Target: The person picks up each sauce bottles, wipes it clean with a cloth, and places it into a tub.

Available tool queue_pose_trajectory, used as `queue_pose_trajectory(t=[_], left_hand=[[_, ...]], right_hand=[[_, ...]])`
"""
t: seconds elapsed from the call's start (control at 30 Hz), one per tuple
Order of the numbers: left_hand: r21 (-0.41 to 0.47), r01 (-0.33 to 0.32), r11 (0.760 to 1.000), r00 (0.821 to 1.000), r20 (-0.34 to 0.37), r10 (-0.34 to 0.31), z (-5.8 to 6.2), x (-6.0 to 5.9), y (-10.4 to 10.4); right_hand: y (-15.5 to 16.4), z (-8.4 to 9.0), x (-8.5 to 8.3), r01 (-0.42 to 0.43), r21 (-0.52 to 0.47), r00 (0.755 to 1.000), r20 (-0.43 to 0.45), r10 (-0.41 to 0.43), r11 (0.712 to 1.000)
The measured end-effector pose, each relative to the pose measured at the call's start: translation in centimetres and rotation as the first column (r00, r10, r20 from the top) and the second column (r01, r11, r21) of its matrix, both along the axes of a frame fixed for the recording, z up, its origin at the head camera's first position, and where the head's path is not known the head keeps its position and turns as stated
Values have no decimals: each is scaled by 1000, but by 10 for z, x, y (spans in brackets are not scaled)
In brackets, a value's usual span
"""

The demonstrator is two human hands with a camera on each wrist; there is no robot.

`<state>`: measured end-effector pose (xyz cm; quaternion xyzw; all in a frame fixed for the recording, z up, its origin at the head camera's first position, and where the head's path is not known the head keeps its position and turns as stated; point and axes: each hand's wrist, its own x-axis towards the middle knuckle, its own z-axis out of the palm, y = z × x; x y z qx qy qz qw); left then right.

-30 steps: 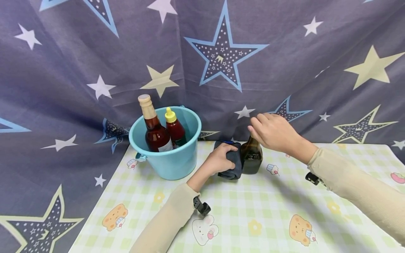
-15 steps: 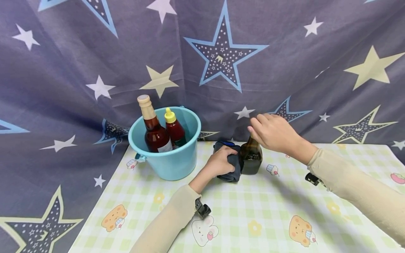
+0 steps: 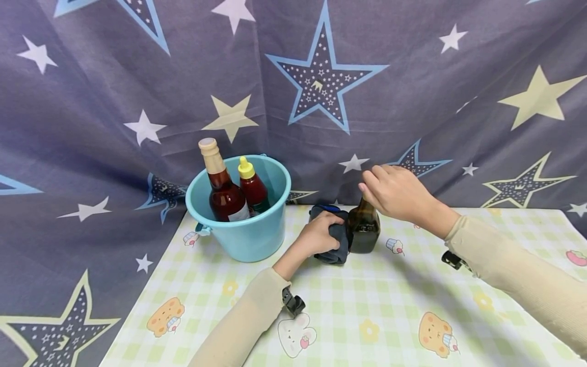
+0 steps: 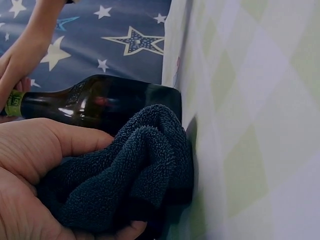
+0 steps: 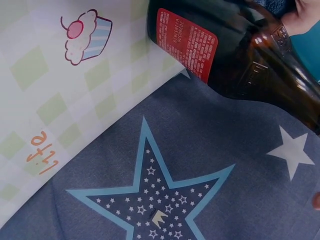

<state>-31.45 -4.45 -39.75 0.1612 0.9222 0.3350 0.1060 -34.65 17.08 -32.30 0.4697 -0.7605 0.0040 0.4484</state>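
Note:
Near the back of the table stands a dark glass bottle point(image 3: 364, 232), upright, with a red printed label point(image 5: 187, 45) low on one side. My right hand point(image 3: 392, 191) grips it around the top of the neck, where a yellow-green band point(image 4: 14, 104) shows beside the fingers. On the bottle's left, my left hand point(image 3: 319, 235) holds a folded dark blue towel point(image 4: 145, 160) between thumb and fingers. The towel lies up against the bottle's lower body, close over the tabletop. Most of the left fingers are hidden behind the towel in the left wrist view.
A light blue bucket point(image 3: 252, 242) stands to the left, holding an amber glass bottle point(image 3: 227, 199) and a red squeeze bottle with a yellow cap point(image 3: 254, 191). A checked cloth point(image 3: 367, 300) covers the table. Behind its back edge hangs a star-patterned curtain point(image 3: 403, 102).
My left hand and the towel have shifted very slightly toward me along the bottle, mostly in the first half second. My right hand stays in place on the neck.

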Motion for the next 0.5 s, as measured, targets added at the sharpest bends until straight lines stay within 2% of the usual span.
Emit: queue_pose_trajectory(t=[0.5], left_hand=[[2,1,1000,1000,11,-1,0,0,0]], right_hand=[[0,-1,0,6,-3,1000,2,-6,1000]])
